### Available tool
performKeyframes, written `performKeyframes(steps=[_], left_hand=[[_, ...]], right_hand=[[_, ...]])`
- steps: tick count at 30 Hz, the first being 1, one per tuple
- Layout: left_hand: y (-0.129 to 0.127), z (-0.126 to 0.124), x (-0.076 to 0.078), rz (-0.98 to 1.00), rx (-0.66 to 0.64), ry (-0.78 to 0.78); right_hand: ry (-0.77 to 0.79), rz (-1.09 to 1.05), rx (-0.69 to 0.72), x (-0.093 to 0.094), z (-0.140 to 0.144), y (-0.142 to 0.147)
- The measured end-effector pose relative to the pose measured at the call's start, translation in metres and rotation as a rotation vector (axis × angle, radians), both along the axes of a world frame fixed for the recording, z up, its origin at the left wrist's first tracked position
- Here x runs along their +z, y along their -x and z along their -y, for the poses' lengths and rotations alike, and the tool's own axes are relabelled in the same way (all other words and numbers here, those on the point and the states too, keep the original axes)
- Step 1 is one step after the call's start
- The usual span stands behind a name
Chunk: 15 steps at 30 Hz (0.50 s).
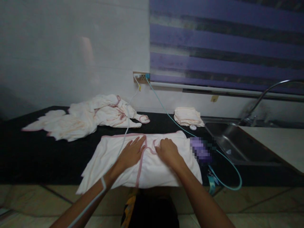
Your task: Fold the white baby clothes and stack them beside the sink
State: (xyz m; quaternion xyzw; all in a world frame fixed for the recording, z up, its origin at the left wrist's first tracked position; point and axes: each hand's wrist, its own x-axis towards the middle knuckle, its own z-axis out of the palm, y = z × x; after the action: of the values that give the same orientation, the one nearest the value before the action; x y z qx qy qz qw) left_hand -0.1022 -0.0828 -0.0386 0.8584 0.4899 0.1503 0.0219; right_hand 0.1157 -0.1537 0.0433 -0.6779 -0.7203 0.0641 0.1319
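A white cloth with pink trim (pixel 156 172) lies partly folded on the black counter, its near edge hanging slightly over the front. My left hand (pixel 133 152) rests flat on it, fingers stretched out towards a vertical pink band. To the right of that band, my right hand (pixel 168 152) has its fingers curled in at the cloth beside a curved strip of pink trim. The fingertips of this hand are partly hidden. A white cable passes over the cloth's left part and down across my left forearm.
A crumpled heap of similar cloth (pixel 83 117) lies at the back left. Towards the back right sits a folded stack (pixel 187 116) with a small white round object (pixel 193 127). A blurred purple item (pixel 200 148), a teal cable (pixel 237 186) and a metal sink (pixel 237 147) are on the right.
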Motion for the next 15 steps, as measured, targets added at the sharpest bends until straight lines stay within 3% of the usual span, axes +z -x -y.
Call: performKeyframes(steps=[3,8,11,15], left_hand=[[0.001,-0.001,-0.001,0.003,-0.001,-0.011],[0.003,-0.001,-0.002,-0.043,-0.004,-0.023],[0.003,0.001,0.001,-0.044,-0.007,0.002],[0.000,-0.001,0.000,0.062,0.011,0.029]], right_hand=[[-0.027,-0.158,0.134,-0.005,-0.008,0.003],[-0.218,-0.436,0.407,-0.019,-0.026,0.008],[-0.254,-0.358,0.364,-0.032,-0.030,0.013],[-0.179,-0.088,0.143,-0.049,-0.025,0.022]])
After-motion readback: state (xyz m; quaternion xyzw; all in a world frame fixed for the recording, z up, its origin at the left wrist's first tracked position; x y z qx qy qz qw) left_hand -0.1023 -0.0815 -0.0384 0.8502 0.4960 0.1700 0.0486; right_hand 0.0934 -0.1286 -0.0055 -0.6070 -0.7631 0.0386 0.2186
